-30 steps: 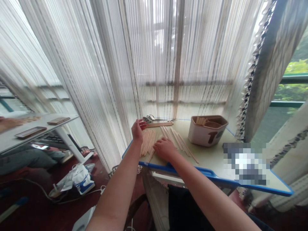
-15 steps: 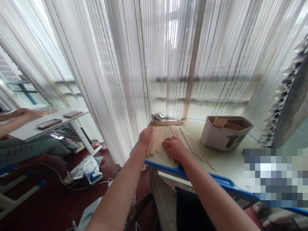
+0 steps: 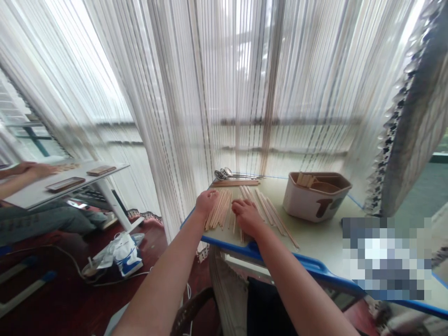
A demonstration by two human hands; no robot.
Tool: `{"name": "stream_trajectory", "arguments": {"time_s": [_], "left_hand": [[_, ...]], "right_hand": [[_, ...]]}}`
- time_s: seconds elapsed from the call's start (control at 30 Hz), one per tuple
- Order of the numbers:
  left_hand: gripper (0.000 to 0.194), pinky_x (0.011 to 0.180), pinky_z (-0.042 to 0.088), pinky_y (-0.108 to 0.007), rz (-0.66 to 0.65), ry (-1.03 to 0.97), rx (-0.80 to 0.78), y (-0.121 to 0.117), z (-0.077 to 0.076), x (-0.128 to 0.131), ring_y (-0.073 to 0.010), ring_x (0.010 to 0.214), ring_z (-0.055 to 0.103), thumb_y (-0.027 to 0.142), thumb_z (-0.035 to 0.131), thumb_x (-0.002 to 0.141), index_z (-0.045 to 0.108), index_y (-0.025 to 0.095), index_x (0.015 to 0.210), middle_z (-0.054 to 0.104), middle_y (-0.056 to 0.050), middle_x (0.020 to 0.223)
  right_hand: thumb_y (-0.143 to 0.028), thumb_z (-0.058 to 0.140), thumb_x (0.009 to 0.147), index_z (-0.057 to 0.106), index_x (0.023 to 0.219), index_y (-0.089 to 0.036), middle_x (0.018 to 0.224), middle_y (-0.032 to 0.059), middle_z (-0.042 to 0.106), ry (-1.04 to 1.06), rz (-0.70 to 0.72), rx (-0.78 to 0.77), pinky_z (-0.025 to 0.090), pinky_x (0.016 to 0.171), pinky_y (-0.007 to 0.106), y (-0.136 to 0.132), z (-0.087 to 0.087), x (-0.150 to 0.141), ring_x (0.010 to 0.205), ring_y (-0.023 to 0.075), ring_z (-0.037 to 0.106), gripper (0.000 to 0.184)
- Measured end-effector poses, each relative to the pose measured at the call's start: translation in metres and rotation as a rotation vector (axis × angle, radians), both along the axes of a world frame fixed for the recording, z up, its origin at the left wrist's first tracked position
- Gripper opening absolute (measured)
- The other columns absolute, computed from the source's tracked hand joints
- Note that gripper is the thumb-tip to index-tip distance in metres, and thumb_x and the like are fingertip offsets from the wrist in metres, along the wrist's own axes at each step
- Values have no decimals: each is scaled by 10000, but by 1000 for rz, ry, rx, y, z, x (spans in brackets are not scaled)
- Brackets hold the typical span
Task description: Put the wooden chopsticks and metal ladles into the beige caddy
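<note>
Pale wooden chopsticks [image 3: 220,211] lie side by side in a dense row on the table. My left hand [image 3: 206,203] rests against the row's left edge, its visible fingers stretched over the far ends. At the row's right side, my right hand [image 3: 247,217] has bent fingers pressed down on a few chopsticks; its palm hides part of them, and their near ends poke out below. Further right, a looser group of chopsticks [image 3: 268,209] fans out slantwise. Behind the row are some darker brown chopsticks [image 3: 236,183] and several metal ladles [image 3: 221,174].
A white bin with a brown rim [image 3: 304,203] holds wooden pieces on the right of the table. The table's blue edge [image 3: 308,265] runs along my side. Sheer curtains hang behind. To the left, another person's hands work at a white table [image 3: 31,192]; bags [image 3: 128,254] and cables lie on the floor.
My view has shifted slightly, moving the table leftward in the picture. My left fingers now stretch out more over the row; my right hand stays at its right side with fingers bent.
</note>
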State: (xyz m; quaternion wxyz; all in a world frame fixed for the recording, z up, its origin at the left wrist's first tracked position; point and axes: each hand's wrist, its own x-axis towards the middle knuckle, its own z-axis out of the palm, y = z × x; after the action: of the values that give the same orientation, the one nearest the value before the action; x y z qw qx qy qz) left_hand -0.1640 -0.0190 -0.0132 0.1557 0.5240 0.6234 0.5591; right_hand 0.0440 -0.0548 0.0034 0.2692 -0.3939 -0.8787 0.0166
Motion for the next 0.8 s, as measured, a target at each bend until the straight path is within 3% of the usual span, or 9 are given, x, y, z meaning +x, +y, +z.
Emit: {"name": "stream_trajectory", "arguments": {"time_s": [0.27, 0.47, 0.6, 0.7, 0.8], "left_hand": [[257, 730, 439, -322, -10, 49, -16, -1, 3, -1, -220, 755, 614, 426, 571, 716, 682, 204, 783, 690, -70, 775], [322, 735, 418, -327, 34, 85, -30, -6, 12, 8, -211, 749, 600, 449, 497, 767, 656, 174, 710, 663, -68, 702], [280, 811, 413, -342, 64, 95, 66, -10, 19, 7, -229, 858, 594, 441, 517, 760, 652, 196, 766, 670, -70, 812], [303, 865, 406, -353, 39, 77, 219, -9, 34, 14, -230, 918, 581, 448, 472, 803, 642, 204, 857, 657, -78, 904], [350, 933, 382, -365, -93, 55, 354, -2, 52, 47, -216, 993, 560, 467, 431, 842, 608, 198, 980, 629, -83, 1001]], "right_hand": [[-77, 363, 769, 498, 850, -221, 1056, 53, 601, 492, -12, 72, 387, 892, 315, -12, 4, 20, 1024, 178, 502, 213], [-182, 340, 873, 438, 1044, -208, 1136, 109, 586, 667, -16, 279, 412, 931, 357, -30, 5, 44, 1075, 172, 536, 199], [-196, 344, 894, 400, 1128, -207, 1127, 123, 602, 781, -22, 356, 456, 879, 367, -34, 9, 53, 987, 169, 595, 240], [-209, 396, 893, 419, 1113, -229, 1033, 90, 646, 808, 36, 366, 489, 808, 343, -35, 31, 65, 919, 165, 623, 223], [-241, 433, 889, 338, 1185, -241, 935, 58, 672, 975, -20, 409, 499, 771, 343, -32, 73, 86, 832, 157, 634, 311]]}}
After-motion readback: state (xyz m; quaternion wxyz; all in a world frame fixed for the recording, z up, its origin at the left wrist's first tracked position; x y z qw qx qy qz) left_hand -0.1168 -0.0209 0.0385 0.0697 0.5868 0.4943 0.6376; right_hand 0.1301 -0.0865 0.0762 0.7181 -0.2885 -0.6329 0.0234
